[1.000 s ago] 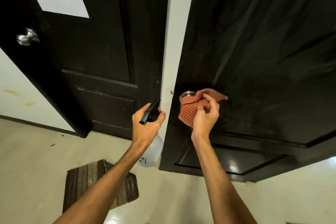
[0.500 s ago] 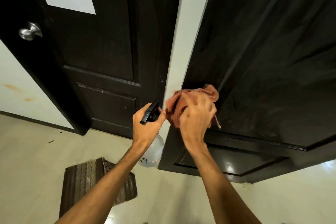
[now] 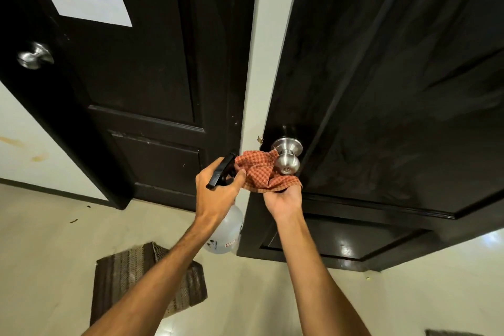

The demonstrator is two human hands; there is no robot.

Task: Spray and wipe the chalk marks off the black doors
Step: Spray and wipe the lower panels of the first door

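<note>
Though glossy, black doors [image 3: 381,63], pale floor [image 3: 41,254] — L hand [image 3: 218,194] round sprayer [image 3: 227,229]; R hand [image 3: 283,202] round cloth [image 3: 259,172]

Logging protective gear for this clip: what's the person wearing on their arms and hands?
Nothing shows. The left forearm and right forearm are bare to the frame edge, with no sleeves in view. The left hand and right hand are ungloved, with no watch, bracelet or ring visible.
</note>
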